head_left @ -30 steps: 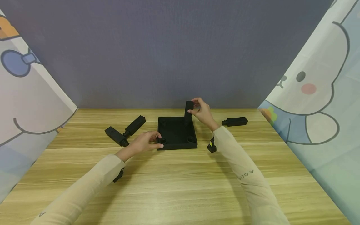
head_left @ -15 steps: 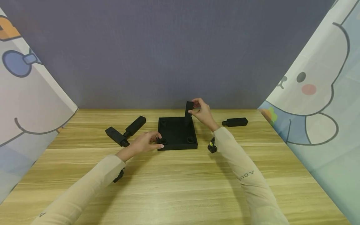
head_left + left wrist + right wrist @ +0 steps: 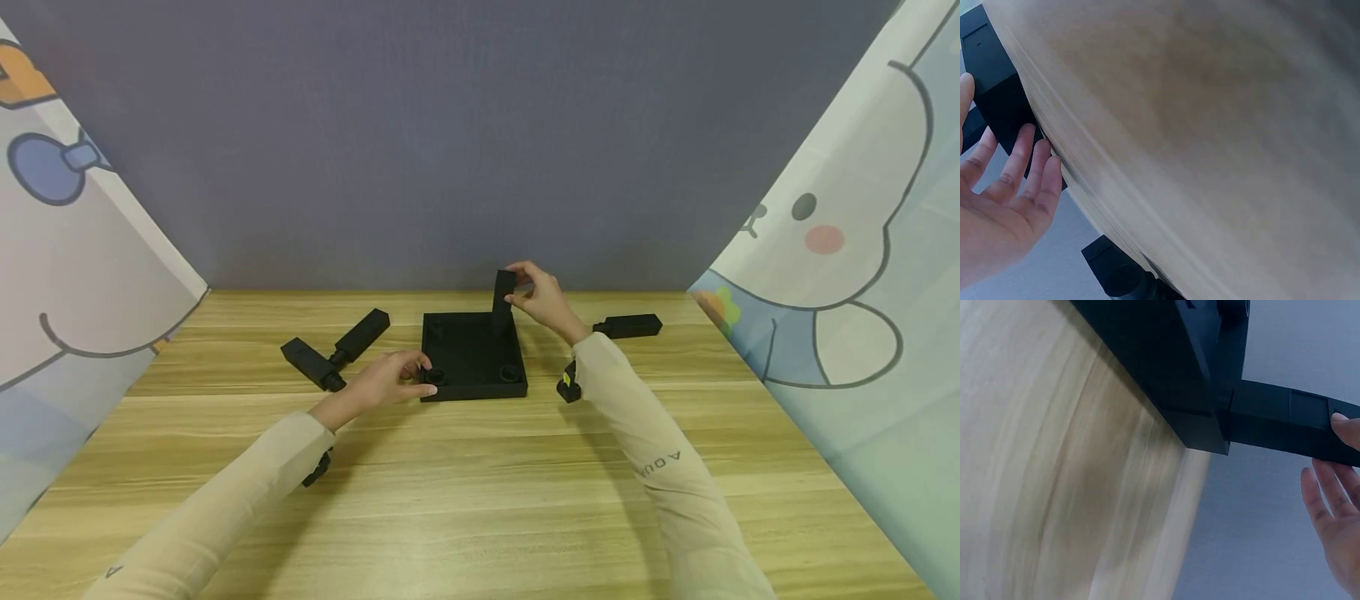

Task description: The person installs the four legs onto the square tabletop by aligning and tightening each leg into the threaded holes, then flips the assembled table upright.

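Observation:
A square black tray (image 3: 471,346) with raised edges and round sockets at its corners lies on the table. In its back right corner stands an upright black leg (image 3: 503,298), which the right hand (image 3: 546,303) pinches near the top between thumb and fingers. The right wrist view shows the leg (image 3: 1279,415) meeting the tray's corner and the right hand (image 3: 1341,506) at its far end. At the front left corner the left hand (image 3: 378,382) holds the tray's edge. In the left wrist view the left hand (image 3: 1016,187) has its fingers against the tray (image 3: 1007,103).
Two black legs (image 3: 362,335) (image 3: 311,362) lie with their narrow ends close together left of the tray. Another black leg (image 3: 632,325) lies to the right. A grey panel (image 3: 450,150) stands behind the table, with cartoon-printed sheets at both sides.
The right wrist and forearm have shifted slightly to the right, while the fingers stay on the upright leg. The left hand and the tray look unmoved.

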Available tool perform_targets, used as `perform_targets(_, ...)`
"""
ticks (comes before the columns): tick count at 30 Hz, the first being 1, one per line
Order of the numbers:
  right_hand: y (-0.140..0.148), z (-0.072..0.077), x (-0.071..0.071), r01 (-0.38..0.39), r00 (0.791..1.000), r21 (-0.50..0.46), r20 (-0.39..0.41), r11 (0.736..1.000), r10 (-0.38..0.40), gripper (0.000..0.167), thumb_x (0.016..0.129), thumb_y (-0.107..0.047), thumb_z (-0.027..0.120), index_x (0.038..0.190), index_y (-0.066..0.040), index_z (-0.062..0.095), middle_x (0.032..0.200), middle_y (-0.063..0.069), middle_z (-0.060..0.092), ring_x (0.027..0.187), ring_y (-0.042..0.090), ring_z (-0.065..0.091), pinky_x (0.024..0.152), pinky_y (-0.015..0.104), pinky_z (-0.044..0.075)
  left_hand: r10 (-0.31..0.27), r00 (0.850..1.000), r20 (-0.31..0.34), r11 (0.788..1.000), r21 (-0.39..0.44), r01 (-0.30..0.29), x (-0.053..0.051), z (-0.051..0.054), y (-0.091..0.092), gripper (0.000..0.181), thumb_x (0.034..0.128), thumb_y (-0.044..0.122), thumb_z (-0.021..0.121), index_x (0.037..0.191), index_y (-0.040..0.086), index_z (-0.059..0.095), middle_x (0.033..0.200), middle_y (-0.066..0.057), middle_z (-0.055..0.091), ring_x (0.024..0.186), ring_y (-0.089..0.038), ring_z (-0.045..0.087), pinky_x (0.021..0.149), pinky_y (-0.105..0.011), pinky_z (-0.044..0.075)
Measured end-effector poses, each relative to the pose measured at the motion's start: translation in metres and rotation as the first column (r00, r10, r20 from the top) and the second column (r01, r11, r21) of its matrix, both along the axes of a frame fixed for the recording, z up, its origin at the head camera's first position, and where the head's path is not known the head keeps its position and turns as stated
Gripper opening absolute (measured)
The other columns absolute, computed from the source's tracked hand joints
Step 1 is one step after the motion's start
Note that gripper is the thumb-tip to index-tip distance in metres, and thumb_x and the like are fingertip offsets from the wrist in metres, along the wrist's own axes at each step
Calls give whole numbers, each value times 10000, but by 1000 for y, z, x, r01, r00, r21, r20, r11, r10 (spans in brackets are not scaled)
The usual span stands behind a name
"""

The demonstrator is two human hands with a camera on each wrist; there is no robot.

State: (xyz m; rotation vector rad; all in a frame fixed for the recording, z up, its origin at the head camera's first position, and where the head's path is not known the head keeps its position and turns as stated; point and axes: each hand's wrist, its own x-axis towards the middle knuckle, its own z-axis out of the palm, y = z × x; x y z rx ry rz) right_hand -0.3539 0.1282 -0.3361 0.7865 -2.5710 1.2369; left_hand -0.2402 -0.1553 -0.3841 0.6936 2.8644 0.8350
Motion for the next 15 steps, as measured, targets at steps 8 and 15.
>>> perform_targets(8, -3, -5, 3, 58, 998, -35, -21, 998, -59, 471, 780, -126, 727, 1184, -39, 501, 1097, 163, 564, 985, 347, 562, 784, 427, 488, 7, 1000, -5, 1000, -10, -7, 0, 0, 0, 393, 810, 432, 659, 1090, 168, 578, 925, 4, 625, 823, -143, 595, 717, -337, 484)
perform_targets(15, -6, -8, 6, 79, 994, -68, -64, 995, -83, 480, 755, -103, 747, 1161, -31, 501, 1048, 172, 568, 919, 314, 584, 749, 414, 495, 8, 1000, -9, 1000, -12, -8, -1, -1, 1, 384, 810, 418, 666, 1087, 167, 579, 912, 7, 624, 805, -128, 585, 710, -322, 478)
